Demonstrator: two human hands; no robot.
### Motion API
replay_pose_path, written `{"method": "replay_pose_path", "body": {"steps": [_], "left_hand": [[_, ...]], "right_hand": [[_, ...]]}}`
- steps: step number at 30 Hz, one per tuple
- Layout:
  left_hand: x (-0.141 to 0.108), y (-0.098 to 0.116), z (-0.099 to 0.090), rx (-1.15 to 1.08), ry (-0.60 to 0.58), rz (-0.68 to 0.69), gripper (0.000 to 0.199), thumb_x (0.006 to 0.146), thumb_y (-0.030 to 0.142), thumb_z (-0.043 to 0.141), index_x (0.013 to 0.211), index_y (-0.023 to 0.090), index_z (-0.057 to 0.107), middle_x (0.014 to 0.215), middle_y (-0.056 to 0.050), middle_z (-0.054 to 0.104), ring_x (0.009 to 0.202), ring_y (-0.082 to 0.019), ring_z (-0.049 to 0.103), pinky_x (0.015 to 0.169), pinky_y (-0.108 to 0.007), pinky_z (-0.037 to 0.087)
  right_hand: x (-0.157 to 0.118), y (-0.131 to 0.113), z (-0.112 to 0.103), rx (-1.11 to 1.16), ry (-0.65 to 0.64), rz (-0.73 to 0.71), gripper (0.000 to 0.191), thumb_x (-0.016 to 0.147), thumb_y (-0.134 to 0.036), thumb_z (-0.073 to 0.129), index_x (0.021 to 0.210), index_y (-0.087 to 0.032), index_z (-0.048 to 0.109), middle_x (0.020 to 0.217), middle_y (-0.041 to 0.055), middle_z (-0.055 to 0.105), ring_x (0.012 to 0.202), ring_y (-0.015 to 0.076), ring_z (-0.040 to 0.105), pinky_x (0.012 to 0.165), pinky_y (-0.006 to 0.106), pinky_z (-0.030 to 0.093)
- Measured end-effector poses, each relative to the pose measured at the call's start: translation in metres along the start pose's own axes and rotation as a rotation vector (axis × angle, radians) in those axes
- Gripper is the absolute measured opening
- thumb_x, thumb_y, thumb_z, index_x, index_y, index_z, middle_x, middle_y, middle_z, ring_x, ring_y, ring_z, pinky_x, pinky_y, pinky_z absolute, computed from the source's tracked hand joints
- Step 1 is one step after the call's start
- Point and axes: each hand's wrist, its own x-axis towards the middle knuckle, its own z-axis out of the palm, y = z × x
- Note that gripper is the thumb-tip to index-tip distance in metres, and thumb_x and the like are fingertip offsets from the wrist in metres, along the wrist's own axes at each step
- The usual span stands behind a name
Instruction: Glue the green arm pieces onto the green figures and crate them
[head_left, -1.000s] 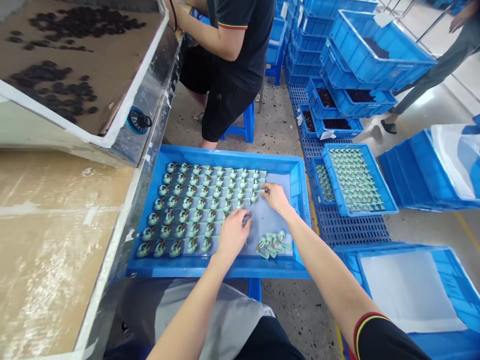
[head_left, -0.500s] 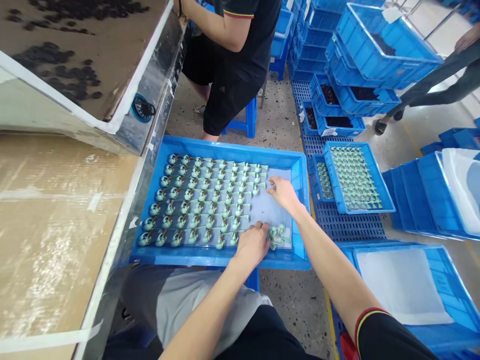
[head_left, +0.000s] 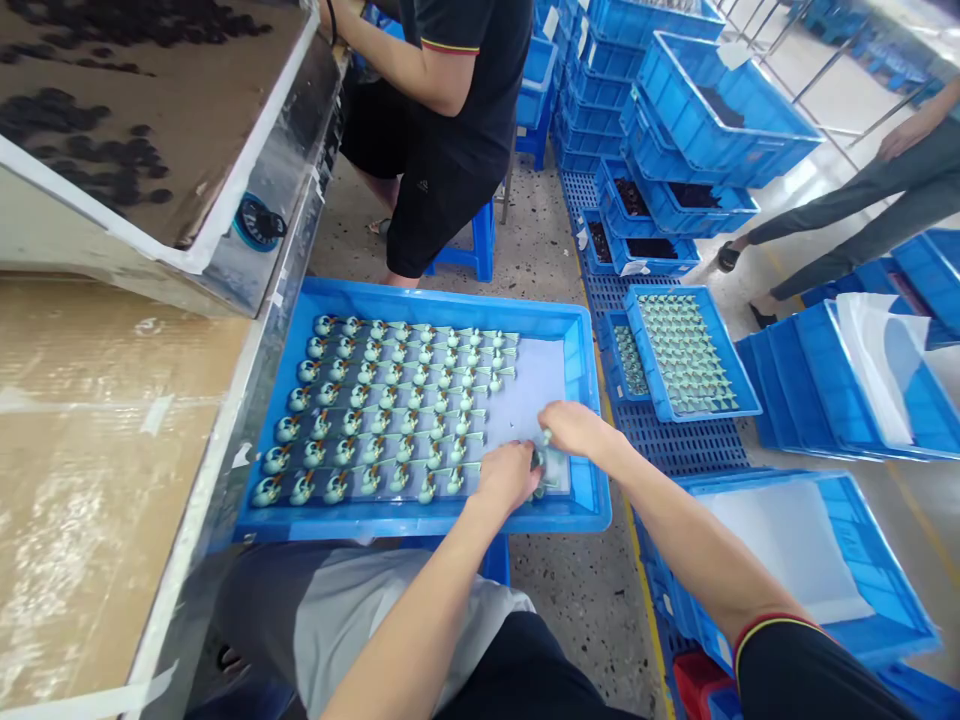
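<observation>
A shallow blue tray (head_left: 420,305) lies across my lap, its bottom covered by a pale sheet (head_left: 517,400). Small pale green figurines (head_left: 373,480) with dark and orange markings stand in rows over its left and middle parts. At the tray's right end, my right hand (head_left: 577,430) pinches one pale green figurine (head_left: 547,437) at its fingertips. Just left of it, my left hand (head_left: 508,474) is closed, its fingertips curled round a greenish figurine (head_left: 535,461) that is mostly hidden. Loose figurines (head_left: 551,482) lie beside and partly beneath the hands.
At left is a cardboard-covered bench (head_left: 112,450), with dark round pieces (head_left: 112,160) on a raised surface. A seated co-worker (head_left: 442,130) is ahead. On the right stand a tray of similar pieces (head_left: 686,350), stacked blue crates (head_left: 735,120) and a lined crate (head_left: 787,550). Another person's legs (head_left: 855,220) show beyond.
My right hand has come down from the end of the upper rows to the loose figurines and now pinches one. My left hand stays by the pile. The whole view has shifted slightly.
</observation>
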Motion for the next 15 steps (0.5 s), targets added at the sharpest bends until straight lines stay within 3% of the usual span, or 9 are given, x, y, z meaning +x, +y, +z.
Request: {"method": "replay_pose_path", "body": {"steps": [4,9,15], "left_hand": [[-0.011,-0.002,0.0,-0.039,0.008,-0.001,0.038,0.118,0.045,0.083,0.147,0.02,0.08,0.149,-0.014,0.081,0.129,-0.031,0.082,0.112,-0.054,0.072],[-0.026,-0.024,-0.02,-0.075,0.101,-0.095,0.036,0.118,0.044,0.082,0.145,0.02,0.08,0.147,-0.013,0.082,0.129,-0.031,0.082,0.114,-0.055,0.071],[-0.023,-0.042,-0.039,-0.087,0.196,-0.258,0.037,0.118,0.043,0.082,0.147,0.018,0.079,0.143,-0.013,0.083,0.125,-0.03,0.084,0.111,-0.054,0.073]], "right_hand": [[0.024,-0.024,-0.015,-0.058,0.154,0.022,0.04,0.118,-0.041,0.085,0.151,-0.019,0.077,0.156,0.0154,0.076,0.131,0.0312,0.081,0.11,0.051,0.073],[0.037,-0.06,-0.002,-0.096,0.224,-0.11,0.037,0.118,-0.037,0.086,0.149,-0.02,0.078,0.159,0.0146,0.075,0.136,0.0324,0.079,0.112,0.053,0.072],[0.031,-0.057,0.02,-0.079,0.256,-0.21,0.032,0.118,-0.037,0.084,0.144,-0.02,0.079,0.154,0.0127,0.076,0.135,0.0316,0.078,0.115,0.054,0.069]]}}
